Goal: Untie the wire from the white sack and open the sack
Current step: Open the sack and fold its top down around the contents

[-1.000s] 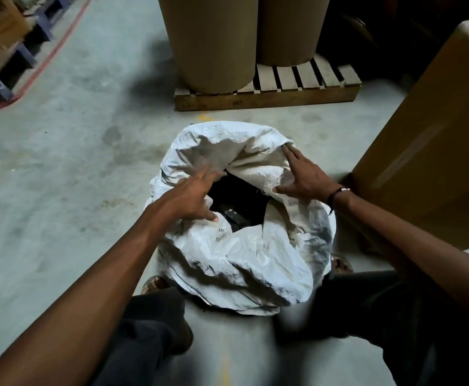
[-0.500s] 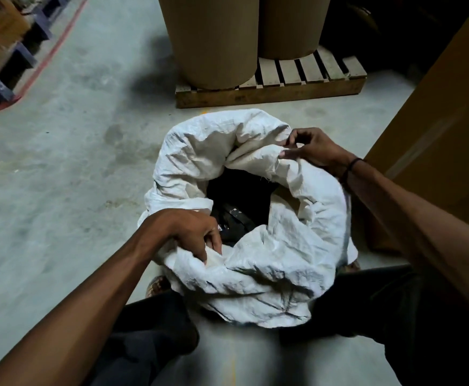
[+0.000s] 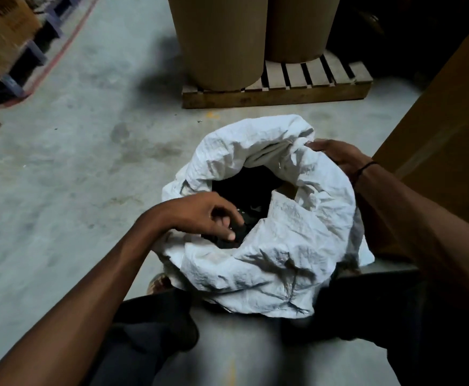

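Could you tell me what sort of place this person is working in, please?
Most likely a warehouse or factory storeroom. The floor is bare concrete, two big brown cylindrical rolls stand on a wooden pallet, and a large cardboard box stands beside the white sack.

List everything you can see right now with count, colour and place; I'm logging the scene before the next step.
white sack: one, white, on the floor between the knees, mouth open
dark contents: black, inside the sack, unclear what
cardboard drums: two, brown, on the pallet
wooden pallet: one, beyond the sack
large box: one, brown, at right
left hand: fingers curled, reaching into the sack mouth
right hand: resting on the far right rim
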`<state>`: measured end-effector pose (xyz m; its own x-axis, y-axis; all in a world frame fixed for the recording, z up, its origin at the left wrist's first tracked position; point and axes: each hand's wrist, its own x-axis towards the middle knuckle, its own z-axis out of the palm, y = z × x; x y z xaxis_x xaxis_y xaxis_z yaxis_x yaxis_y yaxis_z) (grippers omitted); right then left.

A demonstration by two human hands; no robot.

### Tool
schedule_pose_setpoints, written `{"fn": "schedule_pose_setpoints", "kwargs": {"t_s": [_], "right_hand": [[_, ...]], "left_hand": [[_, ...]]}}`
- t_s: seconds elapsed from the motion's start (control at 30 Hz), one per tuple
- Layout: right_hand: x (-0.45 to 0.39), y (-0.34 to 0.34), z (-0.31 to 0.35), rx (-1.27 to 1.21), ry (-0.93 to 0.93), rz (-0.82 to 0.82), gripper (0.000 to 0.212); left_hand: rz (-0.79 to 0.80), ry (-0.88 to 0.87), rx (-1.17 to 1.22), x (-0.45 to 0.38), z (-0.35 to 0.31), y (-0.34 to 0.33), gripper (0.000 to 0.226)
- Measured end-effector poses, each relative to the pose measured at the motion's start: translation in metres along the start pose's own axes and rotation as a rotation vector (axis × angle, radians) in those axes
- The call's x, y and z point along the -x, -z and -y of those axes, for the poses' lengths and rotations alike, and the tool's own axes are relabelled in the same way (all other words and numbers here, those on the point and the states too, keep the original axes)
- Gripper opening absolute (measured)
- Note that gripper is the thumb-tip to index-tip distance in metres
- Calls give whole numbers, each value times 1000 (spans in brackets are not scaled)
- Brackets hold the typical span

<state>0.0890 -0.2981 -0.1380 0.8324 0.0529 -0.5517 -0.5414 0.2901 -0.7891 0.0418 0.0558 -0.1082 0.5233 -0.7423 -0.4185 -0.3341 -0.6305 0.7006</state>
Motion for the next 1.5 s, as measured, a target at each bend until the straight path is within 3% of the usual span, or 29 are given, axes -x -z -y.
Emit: {"fn": "schedule_pose_setpoints", "kwargs": {"t_s": [0.07, 0.13, 0.2, 0.4, 0.53, 0.6, 0.67, 0.77, 0.83, 1.0, 1.17, 1.27, 1.3, 1.37, 1.43, 1.5], "right_hand": [[-5, -5, -1, 33, 110, -80, 16], [-4, -17, -4, 158, 223, -190, 20], [-1, -26, -9, 258, 296, -227, 28], [9, -34, -19, 503, 516, -321, 27], [23, -31, -24, 611, 433, -372, 30], [37, -26, -29, 961, 308, -439, 35], [49, -21, -37, 1288, 171, -400, 37], [61, -23, -52, 1048, 23, -219, 14], [59, -21, -50, 801, -4, -205, 22], [49, 21, -6, 227, -86, -293, 12], [51, 37, 18, 146, -79, -414, 15], [43, 21, 16, 55, -78, -410, 31], [39, 16, 15, 54, -52, -417, 32], [32, 13, 16, -105, -9, -397, 33], [24, 11, 17, -258, 60, -381, 36], [21, 10, 20, -366, 171, -301, 40]], "left_hand": [[-360, -65, -63, -3, 6, 0, 37], [-693, -65, -297, -10, 9, 0, 42], [-880, 11, -457, -18, 11, 4, 37], [-943, 79, -405, -45, 41, 16, 28], [-1009, 75, -149, -52, 39, 25, 22], [-996, 125, 48, -56, 35, 32, 22], [-906, 161, 245, -60, 30, 38, 24], [-738, 252, 515, -64, 27, 41, 32], [-693, 308, 681, -66, 30, 42, 36], [-770, 386, 1034, -45, 57, 67, 34], [-791, 409, 1506, -28, 81, 71, 41], [-788, 266, 1552, -32, 74, 75, 31], [-768, 205, 1507, -33, 68, 75, 22], [-825, 178, 1130, -35, 59, 71, 9], [-872, 272, 498, -38, 63, 59, 56], [-960, 312, 10, -42, 60, 40, 73]]}}
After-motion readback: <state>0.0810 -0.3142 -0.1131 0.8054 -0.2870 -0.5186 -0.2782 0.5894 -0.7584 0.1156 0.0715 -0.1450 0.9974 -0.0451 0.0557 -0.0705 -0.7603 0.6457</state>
